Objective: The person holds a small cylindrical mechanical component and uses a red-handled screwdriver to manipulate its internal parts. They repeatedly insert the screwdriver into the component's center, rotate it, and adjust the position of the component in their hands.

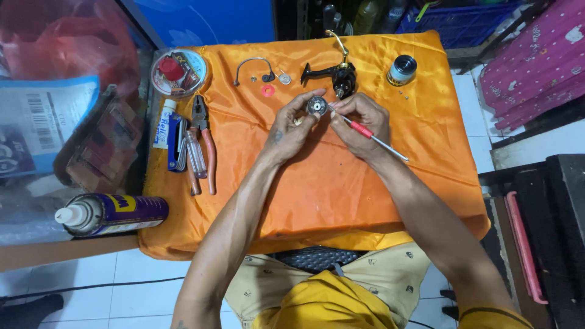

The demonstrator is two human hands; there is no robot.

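Note:
My left hand (291, 125) pinches a small round black and silver reel part (316, 106) above the orange cloth (317, 189). My right hand (362, 122) touches the same part with its fingertips and holds a thin tool with a red collar (367, 132), its shaft sticking out to the right. Just behind the hands lies a black fishing reel body with a gold handle (339, 72).
On the cloth lie a wire bail arm (251, 63), a pink washer (267, 91), a spool (402, 69), pliers (203, 137), a screwdriver and hex keys (178, 143), and a white tube (163, 123). A round box (179, 73) sits at the back left. A spray can (109, 213) lies left.

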